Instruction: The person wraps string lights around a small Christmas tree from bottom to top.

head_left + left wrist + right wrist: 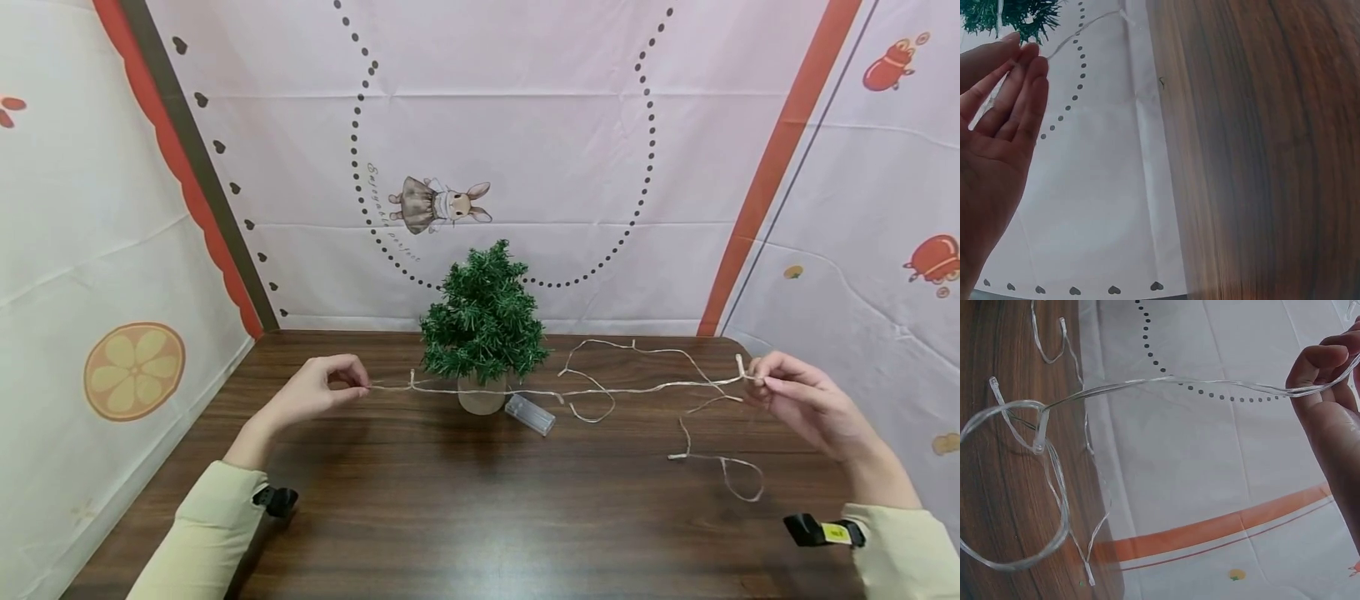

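Note:
A strand of clear string lights [622,391] is stretched between both hands in the head view, passing in front of a small green artificial tree [483,312] in a pale pot [482,395]. On the left, my left hand [318,390] pinches one part of the wire between thumb and fingertips. Far to the right, my right hand [813,404] pinches another part near a small bulb. The right wrist view shows wire [1210,381] trailing from the right hand [1329,400] into a loop. Beside the pot lies a clear battery box [530,415].
Loose wire [738,462] curls over the right side of the brown wooden table [420,508]. A printed cloth [555,167] with a rabbit picture hangs behind the table, and similar cloth covers both sides. Each wrist wears a black strap with a small device.

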A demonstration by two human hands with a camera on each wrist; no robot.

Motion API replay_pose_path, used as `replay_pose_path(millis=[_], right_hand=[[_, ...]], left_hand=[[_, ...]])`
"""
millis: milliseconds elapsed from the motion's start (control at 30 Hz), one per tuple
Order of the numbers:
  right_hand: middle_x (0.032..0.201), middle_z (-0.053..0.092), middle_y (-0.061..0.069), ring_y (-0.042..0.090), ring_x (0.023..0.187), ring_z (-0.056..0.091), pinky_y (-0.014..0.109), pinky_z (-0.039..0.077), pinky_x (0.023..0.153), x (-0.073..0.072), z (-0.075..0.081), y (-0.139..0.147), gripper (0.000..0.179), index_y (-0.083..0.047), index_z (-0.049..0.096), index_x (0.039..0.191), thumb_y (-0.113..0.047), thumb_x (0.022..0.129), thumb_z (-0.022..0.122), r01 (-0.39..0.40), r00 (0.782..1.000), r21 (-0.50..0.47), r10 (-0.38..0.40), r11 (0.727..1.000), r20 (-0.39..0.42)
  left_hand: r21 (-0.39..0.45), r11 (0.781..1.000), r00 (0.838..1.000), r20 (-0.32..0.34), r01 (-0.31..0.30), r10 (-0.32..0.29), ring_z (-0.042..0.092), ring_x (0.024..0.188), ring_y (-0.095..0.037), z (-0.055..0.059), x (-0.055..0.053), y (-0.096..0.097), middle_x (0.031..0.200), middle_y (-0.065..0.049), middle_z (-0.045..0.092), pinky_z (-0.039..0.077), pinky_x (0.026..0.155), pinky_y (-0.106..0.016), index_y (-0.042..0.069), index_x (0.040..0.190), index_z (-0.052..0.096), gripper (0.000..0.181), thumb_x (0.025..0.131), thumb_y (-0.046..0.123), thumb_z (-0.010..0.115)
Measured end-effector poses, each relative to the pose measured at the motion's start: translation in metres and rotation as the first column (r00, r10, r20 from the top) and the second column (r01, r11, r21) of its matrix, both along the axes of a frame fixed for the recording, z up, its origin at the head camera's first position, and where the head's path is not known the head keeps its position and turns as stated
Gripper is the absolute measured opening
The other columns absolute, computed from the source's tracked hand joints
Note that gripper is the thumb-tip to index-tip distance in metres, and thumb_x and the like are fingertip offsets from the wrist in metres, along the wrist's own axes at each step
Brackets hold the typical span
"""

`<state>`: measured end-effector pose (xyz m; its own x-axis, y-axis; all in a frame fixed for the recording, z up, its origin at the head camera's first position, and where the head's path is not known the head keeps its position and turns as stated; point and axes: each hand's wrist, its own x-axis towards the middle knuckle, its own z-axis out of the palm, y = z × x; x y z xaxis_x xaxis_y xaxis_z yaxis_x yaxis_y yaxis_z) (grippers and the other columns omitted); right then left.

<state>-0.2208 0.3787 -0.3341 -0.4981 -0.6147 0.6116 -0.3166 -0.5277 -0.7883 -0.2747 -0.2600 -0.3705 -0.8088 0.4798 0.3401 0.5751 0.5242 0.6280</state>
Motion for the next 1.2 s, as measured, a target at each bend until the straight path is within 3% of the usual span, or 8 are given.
replay_pose_path(millis=[167, 400, 567, 700, 867, 967, 1033, 1200], right_hand=[[0.101, 0.047, 0.017, 0.030, 0.081, 0.032, 0.038, 0.030, 0.069, -0.003, 0.001, 0.000, 0.055, 0.015, 0.046, 0.107, 0.019, 0.084, -0.004, -0.049, 0.999, -0.024, 0.049, 0.998, 0.003], [0.087, 0.033, 0.018, 0.029, 0.075, 0.025, 0.038, 0.020, 0.065, -0.007, 0.004, -0.002, 0.048, 0.016, 0.046, 0.104, 0.014, 0.085, 0.001, -0.124, 0.992, -0.058, 0.124, 0.991, -0.003], [0.084, 0.029, 0.016, 0.029, 0.076, 0.025, 0.037, 0.020, 0.065, -0.008, 0.006, -0.004, 0.046, 0.014, 0.044, 0.099, 0.012, 0.084, 0.000, -0.111, 0.994, -0.090, 0.111, 0.990, -0.003], [0.080, 0.029, 0.014, 0.027, 0.074, 0.026, 0.034, 0.020, 0.062, -0.010, 0.008, -0.005, 0.040, 0.014, 0.043, 0.093, 0.010, 0.085, 0.003, -0.091, 0.996, -0.137, 0.089, 0.986, -0.026], [0.079, 0.027, 0.014, 0.027, 0.074, 0.025, 0.034, 0.017, 0.064, -0.014, 0.010, -0.003, 0.046, 0.017, 0.045, 0.100, 0.008, 0.090, 0.001, -0.098, 0.995, -0.196, 0.102, 0.976, 0.007], [0.080, 0.030, 0.015, 0.027, 0.074, 0.025, 0.032, 0.017, 0.064, -0.015, 0.011, -0.002, 0.051, 0.018, 0.047, 0.102, 0.007, 0.092, -0.002, -0.064, 0.996, -0.220, 0.075, 0.973, 0.046], [0.082, 0.039, 0.016, 0.028, 0.076, 0.034, 0.030, 0.028, 0.065, -0.015, 0.012, -0.001, 0.053, 0.018, 0.049, 0.104, 0.008, 0.094, -0.002, -0.004, 0.996, -0.229, 0.025, 0.973, 0.087], [0.099, 0.062, 0.019, 0.024, 0.095, 0.060, 0.029, 0.050, 0.089, -0.009, 0.018, -0.002, 0.040, 0.015, 0.055, 0.107, 0.014, 0.097, 0.016, 0.189, 0.976, -0.206, -0.160, 0.960, 0.149]], left_hand=[[0.116, 0.993, 1.000, -0.018, 0.019, -0.017, 0.064, 0.075, -0.017, 0.011, 0.005, 0.005, 0.084, -0.009, 0.067, 0.052, 0.064, -0.027, 0.006, 0.084, 0.065, 0.009, 0.081, 0.001, 0.072], [0.293, 0.952, 0.996, -0.021, 0.086, -0.084, 0.063, 0.081, -0.016, -0.009, -0.015, -0.005, 0.092, -0.008, 0.065, 0.051, 0.065, -0.026, 0.009, 0.085, 0.066, 0.009, 0.081, 0.003, 0.073], [0.403, 0.906, 0.990, 0.001, 0.126, -0.138, 0.065, 0.082, -0.018, -0.007, -0.022, -0.004, 0.095, -0.014, 0.064, 0.055, 0.068, -0.025, 0.002, 0.088, 0.065, 0.009, 0.082, 0.000, 0.071], [0.454, 0.880, 0.986, 0.016, 0.142, -0.167, 0.066, 0.086, -0.018, -0.003, -0.026, 0.001, 0.095, -0.015, 0.063, 0.056, 0.074, -0.026, -0.002, 0.089, 0.063, 0.009, 0.083, -0.001, 0.070], [0.476, 0.871, 0.988, 0.025, 0.121, -0.151, 0.067, 0.086, -0.016, -0.001, -0.031, 0.005, 0.095, -0.012, 0.065, 0.056, 0.072, -0.028, -0.002, 0.091, 0.063, 0.009, 0.084, -0.001, 0.069], [0.476, 0.873, 0.991, 0.016, 0.108, -0.131, 0.066, 0.084, -0.014, 0.001, -0.034, 0.008, 0.096, -0.015, 0.065, 0.055, 0.070, -0.025, 0.000, 0.092, 0.064, 0.008, 0.085, 0.000, 0.068], [0.484, 0.868, 0.992, 0.007, 0.106, -0.124, 0.066, 0.083, -0.013, 0.003, -0.035, 0.010, 0.096, -0.016, 0.065, 0.054, 0.068, -0.024, 0.001, 0.092, 0.065, 0.007, 0.085, -0.001, 0.067], [0.517, 0.851, 0.995, -0.010, 0.094, -0.103, 0.065, 0.083, -0.013, 0.014, -0.038, 0.018, 0.095, -0.012, 0.067, 0.053, 0.067, -0.022, 0.000, 0.092, 0.065, 0.007, 0.086, -0.002, 0.066]])
